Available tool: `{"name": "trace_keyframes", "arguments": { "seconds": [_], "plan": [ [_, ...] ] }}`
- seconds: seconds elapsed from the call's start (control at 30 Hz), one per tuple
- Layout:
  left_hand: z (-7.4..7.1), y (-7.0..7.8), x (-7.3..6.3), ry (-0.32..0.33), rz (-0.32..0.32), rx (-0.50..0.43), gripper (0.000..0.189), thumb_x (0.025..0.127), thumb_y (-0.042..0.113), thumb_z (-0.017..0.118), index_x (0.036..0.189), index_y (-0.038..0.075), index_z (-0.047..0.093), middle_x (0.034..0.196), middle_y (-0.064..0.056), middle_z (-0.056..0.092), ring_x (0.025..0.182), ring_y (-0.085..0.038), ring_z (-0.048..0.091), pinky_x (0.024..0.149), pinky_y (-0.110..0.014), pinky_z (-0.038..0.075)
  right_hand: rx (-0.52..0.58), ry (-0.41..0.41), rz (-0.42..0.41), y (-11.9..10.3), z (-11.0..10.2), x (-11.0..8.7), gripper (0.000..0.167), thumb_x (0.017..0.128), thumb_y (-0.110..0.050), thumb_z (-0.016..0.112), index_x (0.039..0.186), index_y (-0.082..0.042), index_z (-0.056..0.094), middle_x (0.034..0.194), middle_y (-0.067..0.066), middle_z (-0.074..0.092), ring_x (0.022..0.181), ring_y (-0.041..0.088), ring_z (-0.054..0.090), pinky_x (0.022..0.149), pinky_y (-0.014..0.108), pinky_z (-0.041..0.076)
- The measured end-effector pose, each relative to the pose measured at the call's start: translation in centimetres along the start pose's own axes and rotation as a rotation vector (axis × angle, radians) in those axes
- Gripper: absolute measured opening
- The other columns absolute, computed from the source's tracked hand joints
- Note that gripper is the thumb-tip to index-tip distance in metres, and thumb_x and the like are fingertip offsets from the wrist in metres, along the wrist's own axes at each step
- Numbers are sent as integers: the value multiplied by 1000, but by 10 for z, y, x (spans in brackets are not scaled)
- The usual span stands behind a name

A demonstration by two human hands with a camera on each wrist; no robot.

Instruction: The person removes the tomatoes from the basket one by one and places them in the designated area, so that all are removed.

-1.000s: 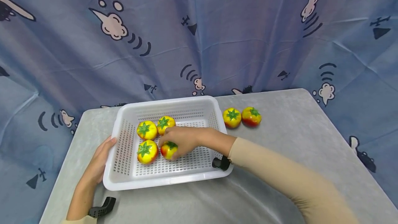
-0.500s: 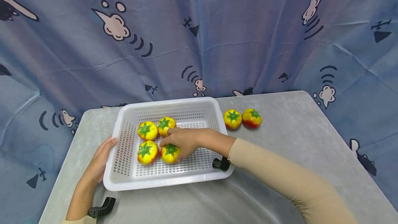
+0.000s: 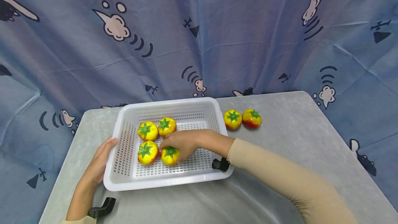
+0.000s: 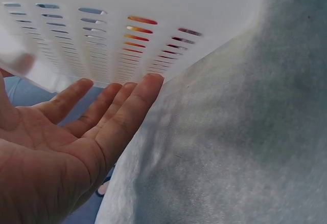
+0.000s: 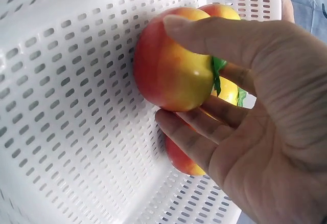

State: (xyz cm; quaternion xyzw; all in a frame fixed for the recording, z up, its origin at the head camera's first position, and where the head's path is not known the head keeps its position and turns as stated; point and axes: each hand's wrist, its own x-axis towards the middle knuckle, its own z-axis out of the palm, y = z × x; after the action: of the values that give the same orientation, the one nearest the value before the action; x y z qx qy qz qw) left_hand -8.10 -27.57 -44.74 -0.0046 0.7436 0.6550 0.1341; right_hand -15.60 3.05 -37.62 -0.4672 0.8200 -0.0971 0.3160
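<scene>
A white perforated plastic basket (image 3: 168,181) stands on the grey table, with several red-and-yellow tomatoes inside. My right hand (image 3: 183,142) reaches into it and holds the front-right tomato (image 3: 170,156), whose green leaf top faces up. In the right wrist view, the thumb lies on one side of that tomato (image 5: 173,65) and the fingers on the other. To its left lies another tomato (image 3: 148,152); two more, a back-left tomato (image 3: 147,131) and a back-right tomato (image 3: 167,126), sit behind. My left hand (image 3: 98,160) rests against the basket's left end, its straight fingers (image 4: 130,114) at the outer wall.
Outside the basket, past its right end, two tomatoes sit close together on the table: a left one (image 3: 232,119) and a right one (image 3: 252,118). A blue patterned curtain (image 3: 199,37) hangs behind the grey table (image 3: 295,141).
The tomato under my right hand has turned from tilted to leaf side up and shifted slightly. My left hand and the basket stay put.
</scene>
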Motion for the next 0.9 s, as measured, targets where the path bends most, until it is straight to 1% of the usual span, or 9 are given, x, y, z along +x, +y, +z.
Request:
{"name": "trace_keyframes", "arguments": {
  "seconds": [0.03, 0.17, 0.27, 0.33, 0.43, 0.7, 0.9],
  "plan": [
    [0, 0, 0, -1, -1, -3, 69, 116, 47, 24, 171, 9, 8, 162, -39, 31, 120, -13, 64, 92, -37, 60, -3, -5, -2, 0, 0, 0, 73, 88, -12, 85, 155, -18, 55, 148, 2, 60, 128, 13, 57, 119, 31, 47],
    [0, 1, 0, -3, -1, -7, 69, 116, 47, 24, 171, 9, 8, 162, -39, 31, 118, -9, 64, 92, -38, 60, -5, -8, -3, 1, 0, 0, 73, 89, -10, 84, 155, -18, 55, 148, 1, 62, 130, 13, 57, 119, 30, 47],
    [0, 2, 1, -5, 3, -6, 68, 116, 47, 24, 171, 9, 9, 162, -39, 31, 119, -10, 64, 92, -38, 60, -13, -8, 5, 1, 0, 0, 73, 88, -10, 85, 155, -18, 55, 148, 1, 62, 131, 14, 58, 120, 32, 46],
    [0, 2, 1, -8, 4, -8, 69, 116, 47, 24, 171, 9, 9, 162, -39, 32, 117, -7, 65, 92, -37, 60, -22, -9, 12, 0, -1, -1, 73, 88, -11, 85, 155, -17, 55, 149, 1, 62, 132, 15, 58, 120, 33, 47],
    [0, 2, 1, -10, -2, -15, 69, 116, 47, 24, 171, 8, 9, 162, -39, 31, 116, -6, 65, 92, -37, 60, -27, -8, 19, 0, -1, -3, 74, 88, -13, 85, 155, -17, 54, 149, 2, 62, 132, 16, 59, 120, 34, 47],
    [2, 2, 2, -9, -16, -39, 70, 116, 48, 25, 170, 7, 8, 161, -40, 31, 114, -5, 66, 91, -36, 60, 13, 17, 12, 2, -2, -9, 69, 90, -13, 83, 153, -17, 54, 149, 3, 61, 132, 15, 58, 120, 34, 46],
    [1, 2, 1, 2, -9, -31, 69, 116, 47, 24, 170, 6, 10, 157, -41, 34, 111, -6, 69, 89, -36, 61, 21, 50, 5, 2, -2, -16, 60, 92, -21, 83, 146, -21, 57, 145, 0, 62, 130, 14, 58, 119, 36, 47]
  ]
}}
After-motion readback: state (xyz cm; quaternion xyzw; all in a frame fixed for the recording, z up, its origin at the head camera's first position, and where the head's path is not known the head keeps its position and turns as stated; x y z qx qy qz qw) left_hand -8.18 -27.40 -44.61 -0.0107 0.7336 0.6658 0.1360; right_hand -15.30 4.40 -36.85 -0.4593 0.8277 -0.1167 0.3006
